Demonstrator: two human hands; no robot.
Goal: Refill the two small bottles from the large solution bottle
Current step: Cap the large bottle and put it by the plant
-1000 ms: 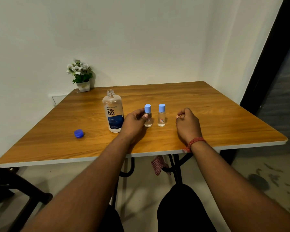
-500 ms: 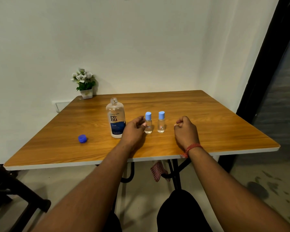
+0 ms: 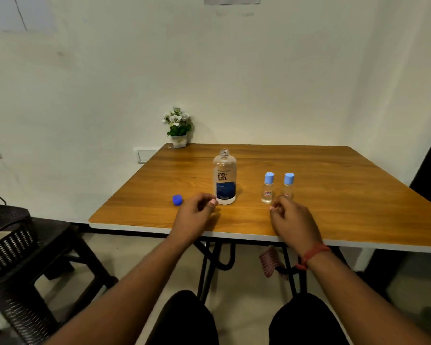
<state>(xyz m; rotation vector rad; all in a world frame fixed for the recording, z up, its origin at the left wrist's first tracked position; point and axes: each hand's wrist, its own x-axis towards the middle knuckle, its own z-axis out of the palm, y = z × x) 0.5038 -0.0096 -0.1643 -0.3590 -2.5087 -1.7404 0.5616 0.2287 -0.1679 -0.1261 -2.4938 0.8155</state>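
The large solution bottle (image 3: 224, 178) stands uncapped on the wooden table (image 3: 334, 185), with its blue cap (image 3: 177, 199) lying to its left. Two small clear bottles with light-blue caps stand upright to the right: one (image 3: 268, 187) and the other (image 3: 288, 185) beside it. My left hand (image 3: 194, 216) hovers with loosely curled fingers between the blue cap and the large bottle, holding nothing. My right hand (image 3: 292, 220) sits just in front of the small bottles, fingers loosely curled, and hides the base of the right one.
A small potted plant (image 3: 177, 128) stands at the table's far left corner by the wall. A dark plastic chair (image 3: 13, 250) is to the left of the table. A checked cloth (image 3: 269, 261) hangs under the table.
My left hand let go of the left small bottle and moved left, past the front of the large bottle. The view swung left and up. My right hand stayed near the small bottles.
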